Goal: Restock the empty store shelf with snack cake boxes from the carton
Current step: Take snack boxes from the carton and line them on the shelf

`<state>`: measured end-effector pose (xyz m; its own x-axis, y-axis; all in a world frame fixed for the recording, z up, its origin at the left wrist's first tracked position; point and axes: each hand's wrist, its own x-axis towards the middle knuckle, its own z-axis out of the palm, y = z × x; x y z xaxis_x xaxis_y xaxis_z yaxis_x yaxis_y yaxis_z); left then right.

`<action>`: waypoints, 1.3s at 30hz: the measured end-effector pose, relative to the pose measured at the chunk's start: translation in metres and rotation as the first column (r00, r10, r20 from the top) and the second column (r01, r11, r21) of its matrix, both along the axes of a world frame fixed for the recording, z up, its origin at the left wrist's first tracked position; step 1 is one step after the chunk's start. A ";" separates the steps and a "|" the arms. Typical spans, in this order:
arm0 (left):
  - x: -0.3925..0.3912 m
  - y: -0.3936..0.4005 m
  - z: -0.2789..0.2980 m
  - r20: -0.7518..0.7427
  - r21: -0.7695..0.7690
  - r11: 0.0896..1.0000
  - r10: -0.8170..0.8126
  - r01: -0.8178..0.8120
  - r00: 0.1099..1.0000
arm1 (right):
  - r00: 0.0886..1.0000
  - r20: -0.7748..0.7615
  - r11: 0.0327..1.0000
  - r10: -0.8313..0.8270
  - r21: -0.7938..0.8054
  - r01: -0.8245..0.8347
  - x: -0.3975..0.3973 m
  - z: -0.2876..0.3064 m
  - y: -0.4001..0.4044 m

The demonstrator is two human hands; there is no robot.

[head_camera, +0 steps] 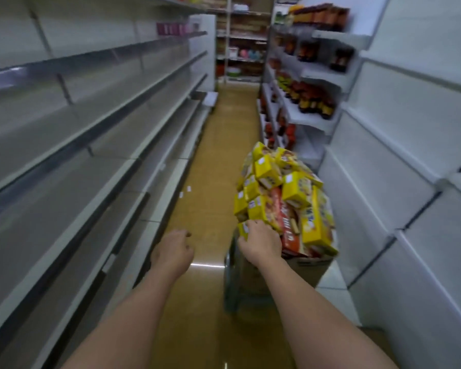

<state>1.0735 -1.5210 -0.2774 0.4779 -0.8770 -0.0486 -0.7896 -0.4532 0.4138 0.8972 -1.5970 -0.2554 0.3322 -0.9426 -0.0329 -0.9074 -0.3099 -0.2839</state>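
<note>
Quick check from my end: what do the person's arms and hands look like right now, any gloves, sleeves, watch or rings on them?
Both forearms are bare for their whole visible length; no sleeve edge shows. The left hand and right hand wear no gloves. No watch, bracelet or band shows at either wrist. No rings are visible, though the picture is blurred and the fingers are partly hidden, so small jewellery cannot be ruled out.

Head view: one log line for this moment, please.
right hand: gripping yellow box in carton | left hand: free, holding nothing | shelves: unstocked
</note>
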 end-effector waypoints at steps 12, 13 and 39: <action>-0.175 -0.114 -0.001 0.038 0.053 0.978 -0.206 0.204 0.978 | 0.962 0.003 0.962 -0.272 0.016 0.272 -0.191 -0.007 -0.084; -0.180 -0.120 -0.003 0.023 0.055 0.982 -0.181 0.179 0.983 | 0.964 -0.001 0.964 -0.265 0.018 0.265 -0.197 -0.010 -0.091; -0.112 -0.258 -0.072 -0.437 0.096 0.992 0.111 -0.077 0.893 | 0.996 0.017 0.977 -0.086 0.198 0.081 -0.055 -0.083 -0.209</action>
<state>0.9619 -1.7788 -0.3492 0.4725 -0.8146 -0.3365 -0.4864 -0.5594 0.6712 0.8417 -1.8057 -0.3385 0.2558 -0.9428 -0.2138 -0.9195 -0.1690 -0.3548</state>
